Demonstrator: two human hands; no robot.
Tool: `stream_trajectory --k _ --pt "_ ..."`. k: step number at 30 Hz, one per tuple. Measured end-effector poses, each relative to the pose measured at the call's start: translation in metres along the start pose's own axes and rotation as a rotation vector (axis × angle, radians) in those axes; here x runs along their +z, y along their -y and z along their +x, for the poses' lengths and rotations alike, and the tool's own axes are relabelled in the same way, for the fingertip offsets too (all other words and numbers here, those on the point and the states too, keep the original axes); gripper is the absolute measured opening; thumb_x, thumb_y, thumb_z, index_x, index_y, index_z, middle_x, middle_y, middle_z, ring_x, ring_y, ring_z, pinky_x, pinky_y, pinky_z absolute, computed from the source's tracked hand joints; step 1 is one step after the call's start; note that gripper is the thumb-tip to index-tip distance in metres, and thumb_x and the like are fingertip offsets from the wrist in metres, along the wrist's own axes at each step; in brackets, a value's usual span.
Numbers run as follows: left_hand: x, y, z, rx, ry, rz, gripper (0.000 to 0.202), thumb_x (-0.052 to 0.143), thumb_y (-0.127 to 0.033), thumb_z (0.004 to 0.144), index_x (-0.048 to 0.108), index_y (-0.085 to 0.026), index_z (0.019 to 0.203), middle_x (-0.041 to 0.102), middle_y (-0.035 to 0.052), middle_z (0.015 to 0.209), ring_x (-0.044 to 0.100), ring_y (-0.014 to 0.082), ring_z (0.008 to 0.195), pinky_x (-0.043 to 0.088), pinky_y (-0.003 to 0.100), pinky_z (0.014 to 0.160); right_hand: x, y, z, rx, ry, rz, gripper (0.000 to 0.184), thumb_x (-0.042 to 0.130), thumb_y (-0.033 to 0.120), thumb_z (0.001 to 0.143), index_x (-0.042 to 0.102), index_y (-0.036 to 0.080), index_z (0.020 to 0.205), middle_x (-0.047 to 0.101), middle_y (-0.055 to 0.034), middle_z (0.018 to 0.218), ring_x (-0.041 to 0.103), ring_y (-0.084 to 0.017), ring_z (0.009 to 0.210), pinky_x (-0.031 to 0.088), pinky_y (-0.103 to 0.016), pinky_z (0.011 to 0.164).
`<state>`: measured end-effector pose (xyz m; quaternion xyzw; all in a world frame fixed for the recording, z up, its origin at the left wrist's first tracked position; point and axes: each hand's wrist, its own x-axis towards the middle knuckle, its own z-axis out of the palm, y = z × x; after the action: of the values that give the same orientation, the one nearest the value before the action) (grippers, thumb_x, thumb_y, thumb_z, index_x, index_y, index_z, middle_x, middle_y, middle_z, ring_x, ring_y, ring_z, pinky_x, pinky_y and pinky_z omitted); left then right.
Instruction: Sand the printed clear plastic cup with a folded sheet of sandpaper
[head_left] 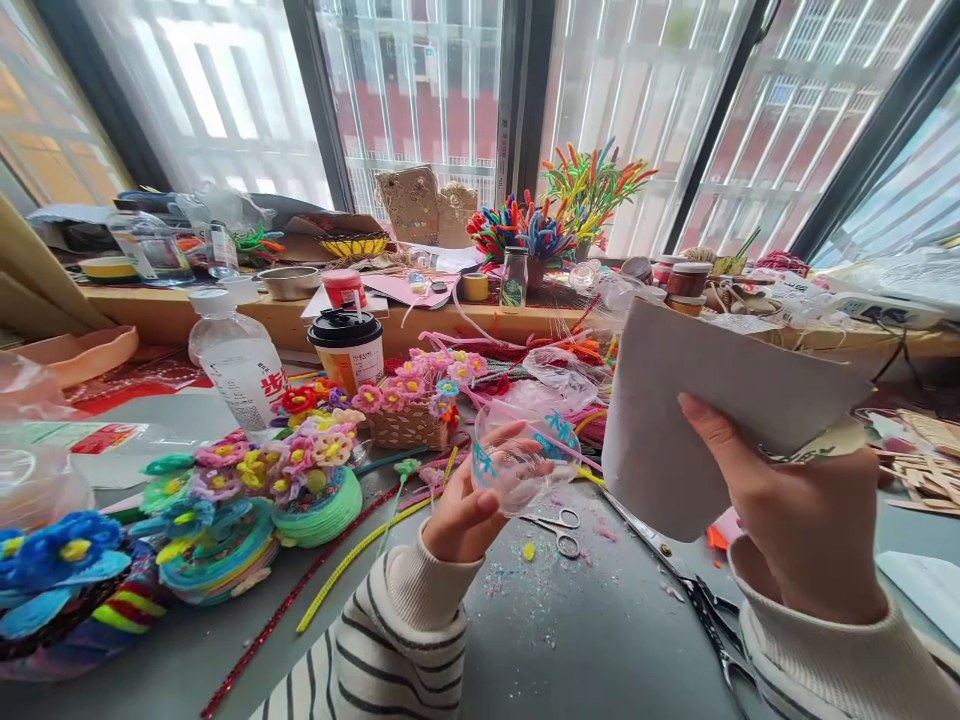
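My left hand [469, 510] is closed round a clear plastic cup [525, 465] with blue lettering, tilted above the table. Gripped in my right hand [795, 510] is a sheet of grey-white card [675, 420], bent and raised to the right of the cup. Part of a patterned cream piece [821, 442] shows behind my right fingers; what it is I cannot tell. Small scissors [562, 530] lie on the table just beyond the cup. Larger scissors [701, 600] with black handles rest under my right wrist.
Pipe-cleaner flower baskets [217, 520] line the left side, near a plastic bottle [236, 360] and a lidded paper cup [346, 350]. Red and yellow pipe cleaners [360, 540] cross the table. Glitter and scraps are scattered in front of me. Jars and craft supplies crowd the windowsill [420, 322].
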<state>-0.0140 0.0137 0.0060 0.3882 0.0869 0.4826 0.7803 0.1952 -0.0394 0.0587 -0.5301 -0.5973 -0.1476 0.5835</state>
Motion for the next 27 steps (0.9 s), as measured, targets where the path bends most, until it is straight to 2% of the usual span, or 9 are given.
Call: stream_trajectory --k 2,4,6,8,11,17,19,22,27 --pt "0.000 0.000 0.001 -0.009 0.012 0.014 0.064 0.079 -0.035 0.048 0.060 -0.021 0.107 0.057 0.0052 0.099 0.059 0.0211 0.092 0.047 0.029 0.078 0.002 0.003 0.001 0.010 -0.032 -0.030 0.006 0.065 0.024 0.070 0.061 0.020 0.072 0.059 0.0022 0.056 0.054 -0.013 0.050 0.042 -0.025 0.043" --pt "-0.001 0.001 0.002 -0.012 0.013 0.031 0.064 0.079 -0.036 0.047 0.061 -0.021 0.107 0.057 0.0060 0.100 0.059 0.0216 0.092 0.047 0.029 0.076 0.004 0.009 0.004 -0.035 -0.053 -0.076 0.006 0.067 0.023 0.068 0.062 0.021 0.070 0.060 0.0033 0.055 0.054 -0.012 0.047 0.041 -0.024 0.040" --pt "-0.002 0.001 0.002 -0.006 0.004 0.050 0.065 0.079 -0.037 0.047 0.060 -0.022 0.107 0.057 0.0073 0.104 0.058 0.0225 0.092 0.045 0.032 0.079 0.005 0.014 0.007 -0.137 0.013 -0.108 0.010 0.064 0.019 0.071 0.064 0.022 0.080 0.067 0.0027 0.068 0.060 -0.013 0.056 0.048 -0.023 0.049" --pt "-0.003 0.002 0.002 0.003 -0.014 0.070 0.065 0.079 -0.037 0.048 0.059 -0.022 0.108 0.057 0.0087 0.109 0.058 0.0231 0.093 0.044 0.034 0.082 0.007 0.016 0.007 -0.249 0.117 -0.121 0.026 0.057 0.013 0.075 0.063 0.024 0.098 0.069 0.0017 0.091 0.064 -0.015 0.077 0.052 -0.024 0.068" --pt "-0.004 0.002 0.003 0.011 -0.030 0.093 0.064 0.078 -0.037 0.050 0.057 -0.022 0.108 0.058 0.0101 0.109 0.059 0.0240 0.091 0.044 0.035 0.079 0.012 0.014 0.003 -0.365 0.242 -0.130 0.043 0.048 0.006 0.078 0.054 0.023 0.116 0.062 0.0000 0.112 0.059 -0.015 0.099 0.048 -0.028 0.088" --pt "0.000 -0.001 0.001 0.011 -0.068 0.043 0.056 0.072 -0.037 0.056 0.055 -0.022 0.108 0.060 0.0067 0.100 0.059 0.0227 0.092 0.044 0.036 0.083 0.021 0.009 -0.001 -0.437 0.312 -0.174 0.045 0.043 0.004 0.078 0.052 0.021 0.119 0.061 -0.0021 0.114 0.059 -0.015 0.101 0.050 -0.027 0.086" --pt "0.001 -0.003 0.001 0.007 -0.087 0.003 0.051 0.070 -0.036 0.059 0.056 -0.020 0.106 0.059 0.0071 0.103 0.059 0.0215 0.091 0.047 0.032 0.076 0.021 0.008 0.000 -0.440 0.320 -0.186 0.045 0.043 0.004 0.079 0.053 0.022 0.118 0.062 -0.0024 0.112 0.059 -0.015 0.101 0.050 -0.028 0.087" --pt "0.002 -0.008 0.002 0.019 -0.121 -0.047 0.050 0.068 -0.039 0.061 0.057 -0.016 0.105 0.060 0.0096 0.104 0.059 0.0181 0.078 0.046 0.026 0.058 0.022 0.001 -0.001 -0.484 0.339 -0.131 0.047 0.042 0.003 0.079 0.051 0.022 0.121 0.062 -0.0040 0.113 0.058 -0.015 0.103 0.050 -0.030 0.087" --pt "-0.001 -0.013 0.006 0.054 -0.209 -0.081 0.050 0.054 -0.051 0.069 0.055 -0.016 0.104 0.065 0.0078 0.084 0.055 0.0120 0.052 0.038 0.022 0.042 0.030 -0.015 -0.013 -0.613 0.267 0.008 0.047 0.045 0.008 0.081 0.045 0.023 0.126 0.058 -0.0076 0.119 0.053 -0.020 0.111 0.048 -0.038 0.091"
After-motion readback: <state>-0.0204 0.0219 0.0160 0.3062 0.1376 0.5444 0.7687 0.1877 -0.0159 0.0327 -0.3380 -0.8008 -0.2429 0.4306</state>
